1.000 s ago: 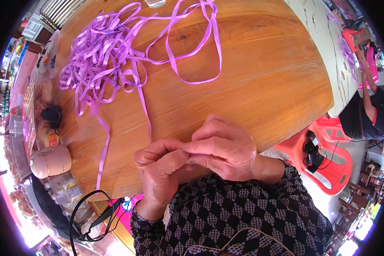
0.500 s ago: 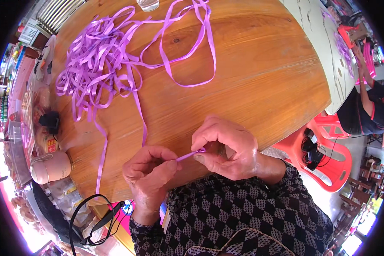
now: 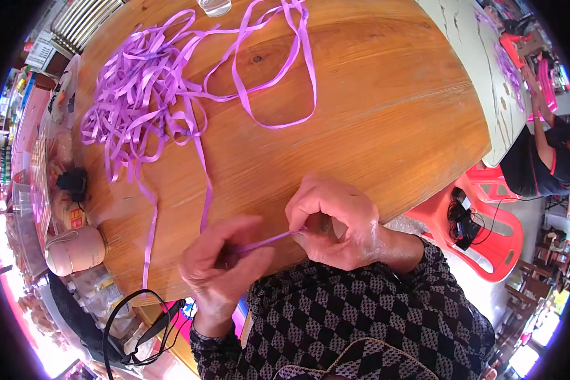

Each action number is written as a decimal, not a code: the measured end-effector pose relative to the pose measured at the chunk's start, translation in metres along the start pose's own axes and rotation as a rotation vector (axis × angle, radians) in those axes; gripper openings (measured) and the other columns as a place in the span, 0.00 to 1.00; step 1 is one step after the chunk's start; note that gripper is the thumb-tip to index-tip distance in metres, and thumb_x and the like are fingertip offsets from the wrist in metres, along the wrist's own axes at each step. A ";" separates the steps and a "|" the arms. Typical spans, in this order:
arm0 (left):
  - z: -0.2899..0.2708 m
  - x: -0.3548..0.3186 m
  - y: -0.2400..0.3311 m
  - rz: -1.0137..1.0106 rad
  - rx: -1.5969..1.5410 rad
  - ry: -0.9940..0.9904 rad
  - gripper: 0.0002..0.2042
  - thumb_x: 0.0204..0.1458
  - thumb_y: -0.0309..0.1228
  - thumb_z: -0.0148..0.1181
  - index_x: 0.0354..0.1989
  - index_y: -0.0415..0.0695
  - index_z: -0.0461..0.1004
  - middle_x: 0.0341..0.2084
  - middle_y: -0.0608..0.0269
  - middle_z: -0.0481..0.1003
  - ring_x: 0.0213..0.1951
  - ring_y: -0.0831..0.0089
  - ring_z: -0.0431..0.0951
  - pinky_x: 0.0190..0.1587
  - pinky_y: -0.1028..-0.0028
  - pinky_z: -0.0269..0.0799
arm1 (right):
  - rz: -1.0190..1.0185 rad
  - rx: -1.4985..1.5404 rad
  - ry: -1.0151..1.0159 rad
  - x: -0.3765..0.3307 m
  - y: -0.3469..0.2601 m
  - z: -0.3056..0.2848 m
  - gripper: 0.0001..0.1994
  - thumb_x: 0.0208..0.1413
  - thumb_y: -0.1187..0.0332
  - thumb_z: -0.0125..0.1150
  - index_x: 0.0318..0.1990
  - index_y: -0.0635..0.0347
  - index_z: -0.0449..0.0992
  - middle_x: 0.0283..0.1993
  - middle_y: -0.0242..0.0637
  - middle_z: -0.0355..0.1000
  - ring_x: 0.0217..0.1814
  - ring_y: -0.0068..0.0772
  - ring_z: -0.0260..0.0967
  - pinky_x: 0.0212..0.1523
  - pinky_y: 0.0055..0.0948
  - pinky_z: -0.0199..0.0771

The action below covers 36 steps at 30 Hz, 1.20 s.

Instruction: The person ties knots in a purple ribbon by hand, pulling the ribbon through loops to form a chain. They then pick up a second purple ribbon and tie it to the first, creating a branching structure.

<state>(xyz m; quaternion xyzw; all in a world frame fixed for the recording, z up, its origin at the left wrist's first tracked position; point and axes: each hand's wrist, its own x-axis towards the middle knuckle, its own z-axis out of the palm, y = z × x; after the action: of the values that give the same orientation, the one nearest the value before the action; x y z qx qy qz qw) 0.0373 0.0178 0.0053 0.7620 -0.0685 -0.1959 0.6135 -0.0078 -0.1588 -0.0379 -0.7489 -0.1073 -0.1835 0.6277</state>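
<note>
A length of purple ribbon [image 3: 269,241] stretches between my two hands above the near edge of the wooden table [image 3: 386,120]. My right hand [image 3: 339,221] pinches one end between thumb and forefinger, hiding most of that end. The ribbon runs straight into my left hand [image 3: 218,266], whose thumb and forefinger stand apart and are smeared by motion. Its other fingers look curled round the ribbon inside the palm, partly hidden. Beyond my left hand, a large tangled heap of purple ribbon [image 3: 139,85] lies on the table, with tails trailing toward me and a loose loop [image 3: 313,95] to its right.
A clear cup [image 3: 215,6] stands at the far edge. At the left are a pink cylindrical case [image 3: 76,249], a black adapter [image 3: 73,180] and a black cable [image 3: 107,329]. Right of the table, a red plastic stool [image 3: 503,244] holds black cords; another person sits at a marble-topped table [image 3: 487,82].
My left thumb and forefinger have spread apart, and the ribbon now reaches deeper into that hand. A longer stretch shows between the hands. The small loop at my right fingertips no longer shows.
</note>
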 end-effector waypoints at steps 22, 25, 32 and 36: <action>0.002 0.004 0.005 0.126 0.184 -0.057 0.06 0.39 0.20 0.61 0.28 0.37 0.75 0.20 0.68 0.70 0.23 0.84 0.67 0.24 0.84 0.59 | 0.167 0.044 -0.097 -0.003 -0.002 -0.004 0.09 0.42 0.80 0.62 0.33 0.63 0.70 0.30 0.34 0.67 0.29 0.24 0.63 0.28 0.20 0.63; 0.016 0.002 0.005 0.024 -0.146 -0.041 0.07 0.43 0.20 0.60 0.32 0.35 0.74 0.24 0.67 0.72 0.26 0.83 0.69 0.29 0.84 0.63 | 0.020 0.031 -0.076 0.000 0.003 0.000 0.08 0.43 0.80 0.61 0.32 0.63 0.72 0.30 0.34 0.68 0.29 0.28 0.64 0.27 0.22 0.63; 0.010 0.006 -0.001 -0.054 -0.136 -0.154 0.04 0.46 0.21 0.59 0.31 0.34 0.74 0.24 0.68 0.72 0.27 0.84 0.68 0.30 0.85 0.63 | 0.024 -0.038 0.021 -0.001 -0.001 0.003 0.09 0.43 0.79 0.62 0.35 0.63 0.74 0.31 0.37 0.70 0.29 0.30 0.66 0.26 0.24 0.63; 0.012 0.004 -0.005 -0.033 -0.053 -0.094 0.04 0.45 0.22 0.60 0.29 0.35 0.74 0.22 0.68 0.71 0.26 0.85 0.67 0.27 0.85 0.62 | 0.032 -0.033 0.035 -0.002 -0.001 0.001 0.09 0.42 0.79 0.62 0.34 0.64 0.74 0.30 0.38 0.71 0.27 0.30 0.65 0.24 0.24 0.62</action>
<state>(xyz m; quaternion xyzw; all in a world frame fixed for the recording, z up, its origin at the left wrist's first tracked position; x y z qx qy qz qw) 0.0353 0.0068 -0.0020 0.7366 -0.0793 -0.2433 0.6260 -0.0103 -0.1572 -0.0379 -0.7576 -0.0812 -0.1880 0.6198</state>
